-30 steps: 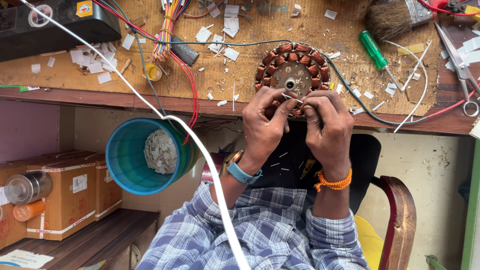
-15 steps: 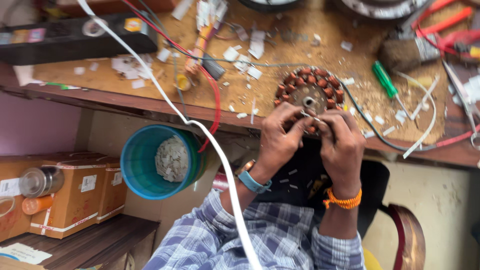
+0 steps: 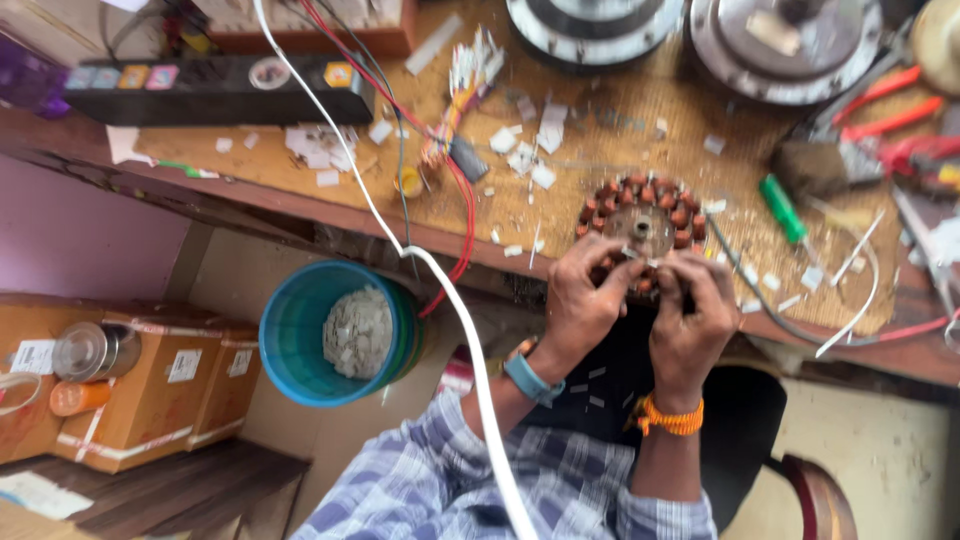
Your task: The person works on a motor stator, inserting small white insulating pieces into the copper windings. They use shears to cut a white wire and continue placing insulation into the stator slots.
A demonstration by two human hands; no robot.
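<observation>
A round motor stator (image 3: 642,214) with a ring of copper coils lies at the near edge of the wooden workbench (image 3: 300,195). My left hand (image 3: 585,296) and my right hand (image 3: 690,305) both pinch at the stator's near rim, fingers curled onto the coils there. The near part of the ring is hidden under my fingers. A blue band sits on my left wrist and an orange thread on my right.
A green-handled screwdriver (image 3: 782,208), red-handled pliers (image 3: 880,100), white paper scraps and red and white wires (image 3: 440,290) litter the bench. Two metal motor housings (image 3: 600,25) stand at the back. A teal bucket (image 3: 300,335) and cardboard boxes (image 3: 150,390) sit below left.
The view has shifted, bringing more of the bench's back into sight. Both hands stay on the stator's near rim, fingers working slightly.
</observation>
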